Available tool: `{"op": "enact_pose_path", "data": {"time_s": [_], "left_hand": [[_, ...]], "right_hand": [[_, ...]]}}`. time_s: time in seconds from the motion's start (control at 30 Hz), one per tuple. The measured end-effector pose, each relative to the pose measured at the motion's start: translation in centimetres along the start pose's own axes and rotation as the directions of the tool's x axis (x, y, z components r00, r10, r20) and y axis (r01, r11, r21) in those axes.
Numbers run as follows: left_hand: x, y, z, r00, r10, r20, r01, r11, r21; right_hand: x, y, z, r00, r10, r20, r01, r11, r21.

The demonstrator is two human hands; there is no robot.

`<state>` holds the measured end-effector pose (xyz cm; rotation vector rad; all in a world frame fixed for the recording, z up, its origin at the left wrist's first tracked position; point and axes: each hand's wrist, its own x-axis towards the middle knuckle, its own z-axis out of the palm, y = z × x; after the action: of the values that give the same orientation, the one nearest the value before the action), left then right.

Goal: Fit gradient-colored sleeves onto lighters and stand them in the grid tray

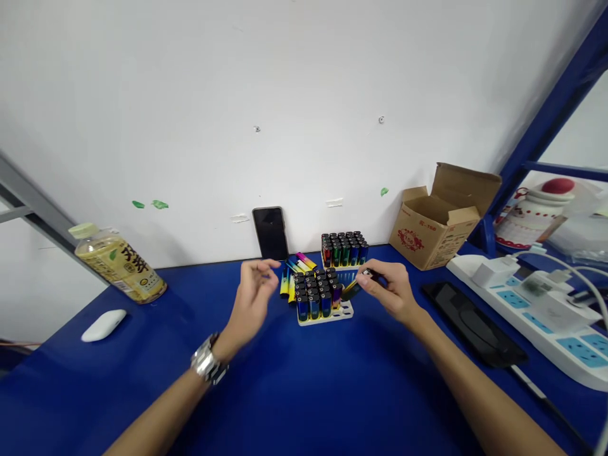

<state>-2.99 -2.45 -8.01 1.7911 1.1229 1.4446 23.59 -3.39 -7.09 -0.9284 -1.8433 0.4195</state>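
Note:
My right hand (390,288) pinches a dark and yellow lighter (352,289), held tilted at the right side of a white tray (327,321). That tray holds several rows of upright, black-topped lighters (314,306), most with blue bodies; oval holes show at its front right corner. To the left of the tray, my left hand (253,294) is raised with its fingers loosely bent and the thumb apart, holding nothing. Several flat pieces in yellow, blue and pink (285,282) lie behind and left of the tray. A silver watch (208,360) is on my left wrist.
Behind stands a second tray of upright lighters (345,251). A phone (270,232) leans on the wall. An open carton (424,226), a black phone (475,324) and a power strip (546,326) are on the right. A drink bottle (118,263) and white case (103,325) are left.

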Motion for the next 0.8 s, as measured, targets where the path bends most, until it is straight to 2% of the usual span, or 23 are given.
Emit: {"op": "enact_pose_path", "data": {"time_s": [0.07, 0.13, 0.27, 0.37, 0.5, 0.67, 0.8], "left_hand": [[3.2, -1.3, -0.6, 0.986, -0.153, -0.072, 0.145, 0.983, -0.109], [6.0, -2.3, -1.1, 0.949, -0.295, -0.109, 0.26, 0.931, -0.256], [9.4, -2.9, -1.7, 0.935, -0.316, -0.161, 0.25, 0.91, -0.331], [10.3, -2.7, -2.3, 0.931, -0.306, -0.198, 0.218, 0.903, -0.37], [10.1, -2.4, -2.6, 0.929, -0.295, -0.225, 0.186, 0.895, -0.405], [9.5, -2.6, -2.2, 0.933, -0.316, -0.175, 0.219, 0.88, -0.42], [10.2, -2.8, -2.2, 0.934, -0.319, -0.159, 0.227, 0.876, -0.425]], "right_hand": [[0.2, 1.1, -0.2, 0.991, 0.037, 0.129, -0.037, 0.999, -0.003], [0.2, 1.7, 0.2, 0.974, 0.057, 0.218, -0.053, 0.998, -0.022], [0.2, 1.8, 0.9, 0.958, 0.062, 0.279, -0.035, 0.994, -0.101], [0.2, 1.5, 1.0, 0.948, 0.035, 0.317, 0.001, 0.993, -0.114], [0.2, 1.0, 0.9, 0.936, 0.019, 0.352, 0.006, 0.998, -0.068], [0.1, 0.8, 1.4, 0.941, 0.051, 0.334, -0.035, 0.998, -0.053], [-0.1, 0.8, 1.7, 0.943, 0.089, 0.322, -0.091, 0.996, -0.009]]}}
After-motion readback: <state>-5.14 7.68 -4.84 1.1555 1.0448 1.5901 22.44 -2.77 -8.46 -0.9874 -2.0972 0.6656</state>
